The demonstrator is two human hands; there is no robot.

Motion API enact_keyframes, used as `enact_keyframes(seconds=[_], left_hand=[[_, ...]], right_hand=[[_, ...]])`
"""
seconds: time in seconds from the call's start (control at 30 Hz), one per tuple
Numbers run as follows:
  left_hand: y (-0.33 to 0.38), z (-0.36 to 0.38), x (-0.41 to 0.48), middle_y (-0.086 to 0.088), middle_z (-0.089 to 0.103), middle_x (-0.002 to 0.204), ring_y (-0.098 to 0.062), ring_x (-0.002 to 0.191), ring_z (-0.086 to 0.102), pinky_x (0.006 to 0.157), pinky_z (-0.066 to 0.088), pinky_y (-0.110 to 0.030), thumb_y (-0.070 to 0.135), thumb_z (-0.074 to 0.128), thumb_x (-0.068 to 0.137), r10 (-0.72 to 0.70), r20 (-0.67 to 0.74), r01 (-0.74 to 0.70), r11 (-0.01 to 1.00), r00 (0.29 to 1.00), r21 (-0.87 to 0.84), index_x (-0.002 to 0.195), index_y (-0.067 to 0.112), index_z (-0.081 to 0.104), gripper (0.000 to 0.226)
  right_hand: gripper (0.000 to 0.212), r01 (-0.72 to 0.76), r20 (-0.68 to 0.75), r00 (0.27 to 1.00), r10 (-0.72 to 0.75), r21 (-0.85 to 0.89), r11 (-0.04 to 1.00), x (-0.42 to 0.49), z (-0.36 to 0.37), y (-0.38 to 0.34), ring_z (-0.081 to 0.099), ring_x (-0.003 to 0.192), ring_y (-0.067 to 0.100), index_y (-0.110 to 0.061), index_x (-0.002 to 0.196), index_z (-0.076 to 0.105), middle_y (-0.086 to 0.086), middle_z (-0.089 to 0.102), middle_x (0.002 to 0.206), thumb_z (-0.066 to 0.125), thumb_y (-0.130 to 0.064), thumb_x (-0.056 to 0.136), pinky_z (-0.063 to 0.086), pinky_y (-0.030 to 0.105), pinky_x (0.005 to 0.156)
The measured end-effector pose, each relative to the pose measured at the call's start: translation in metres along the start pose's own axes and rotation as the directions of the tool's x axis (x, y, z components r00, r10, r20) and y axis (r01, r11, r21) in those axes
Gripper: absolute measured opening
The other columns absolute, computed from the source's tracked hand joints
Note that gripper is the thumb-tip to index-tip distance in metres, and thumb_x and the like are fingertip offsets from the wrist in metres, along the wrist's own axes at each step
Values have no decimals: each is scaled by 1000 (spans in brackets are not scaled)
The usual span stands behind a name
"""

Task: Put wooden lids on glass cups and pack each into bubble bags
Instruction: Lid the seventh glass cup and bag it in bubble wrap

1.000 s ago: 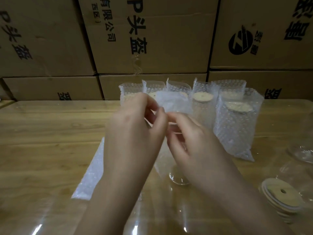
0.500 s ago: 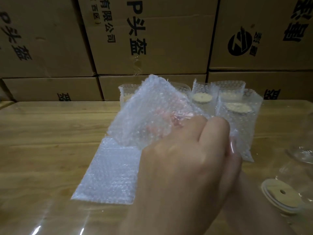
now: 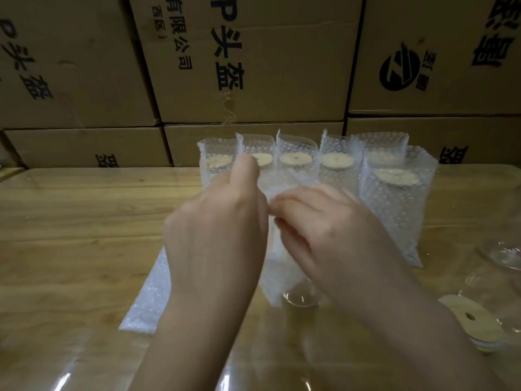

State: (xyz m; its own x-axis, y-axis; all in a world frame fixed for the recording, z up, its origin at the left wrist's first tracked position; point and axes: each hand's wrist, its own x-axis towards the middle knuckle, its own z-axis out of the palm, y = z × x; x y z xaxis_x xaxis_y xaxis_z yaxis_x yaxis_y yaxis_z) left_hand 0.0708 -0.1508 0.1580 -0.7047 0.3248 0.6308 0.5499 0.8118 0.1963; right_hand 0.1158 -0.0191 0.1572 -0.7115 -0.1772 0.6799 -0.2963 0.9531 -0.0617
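Observation:
My left hand (image 3: 217, 235) and my right hand (image 3: 329, 230) meet at the centre and both pinch the top edge of a bubble bag (image 3: 275, 249) that hangs between them. Below the bag's lower end the base of a glass cup (image 3: 300, 294) shows on the table. A pile of flat bubble bags (image 3: 149, 300) lies under my left forearm. Several packed cups (image 3: 394, 198) with wooden lids stand in bubble bags behind my hands. A stack of wooden lids (image 3: 470, 320) sits at the right.
Stacked cardboard boxes (image 3: 253, 60) form a wall behind the wooden table (image 3: 70, 227), which has a clear plastic cover. Bare glass cups (image 3: 504, 252) stand at the right edge.
Half a second ago my right hand was raised close to the camera with the bag spread wide. Now both hands are back together, pinching the bag's top edge above the cup.

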Motion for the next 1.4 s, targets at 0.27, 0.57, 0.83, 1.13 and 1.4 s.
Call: enact_keyframes(seconds=[0.27, 0.57, 0.83, 1.13, 1.4], left_hand=[[0, 2, 12, 8, 53, 61, -10, 56, 53, 50, 42, -32, 25, 52, 94, -164, -48, 153, 971, 985, -185, 111, 26, 51, 18], [-7, -9, 11, 17, 56, 78, -2, 71, 56, 54, 47, -31, 27, 58, 85, -139, 69, 155, 914, 988, -375, 88, 34, 42, 18], [-23, -7, 16, 14, 54, 80, -4, 67, 54, 58, 41, -18, 16, 59, 89, -285, -177, 218, 921, 942, -323, 89, 20, 50, 10], [-21, 6, 18, 9, 60, 95, 0, 74, 56, 68, 46, -28, 7, 59, 89, -163, -10, 156, 956, 987, -249, 90, 23, 69, 19], [-25, 13, 16, 29, 43, 120, 1, 84, 57, 76, 52, -31, 18, 61, 87, -41, 246, 106, 961, 968, -257, 135, 33, 50, 52]], right_hand=[[33, -171, 116, 977, 177, -63, 983, -1, -1, 26, 48, 100, 23, -27, 115, 66, 7, 46, 117, 61, -14, 85, 45, 36, 81], [12, -126, 236, 963, 127, -22, 992, 0, -3, 34, 53, 97, 16, -27, 95, 54, 0, 39, 124, 52, -17, 89, 41, 28, 68], [35, -258, 275, 932, 236, 49, 965, -3, 12, 44, 48, 87, 6, -30, 122, 44, -9, 39, 122, 48, -43, 89, 35, 20, 65], [45, -306, 408, 879, 248, 81, 949, -4, 35, 55, 48, 72, 3, -36, 85, 28, -19, 41, 91, 56, -69, 70, 32, 23, 54], [49, -423, -210, 813, 544, 429, 798, -1, -1, 65, 60, 80, 7, -38, 87, 34, -18, 51, 94, 63, -70, 66, 52, 25, 58]])
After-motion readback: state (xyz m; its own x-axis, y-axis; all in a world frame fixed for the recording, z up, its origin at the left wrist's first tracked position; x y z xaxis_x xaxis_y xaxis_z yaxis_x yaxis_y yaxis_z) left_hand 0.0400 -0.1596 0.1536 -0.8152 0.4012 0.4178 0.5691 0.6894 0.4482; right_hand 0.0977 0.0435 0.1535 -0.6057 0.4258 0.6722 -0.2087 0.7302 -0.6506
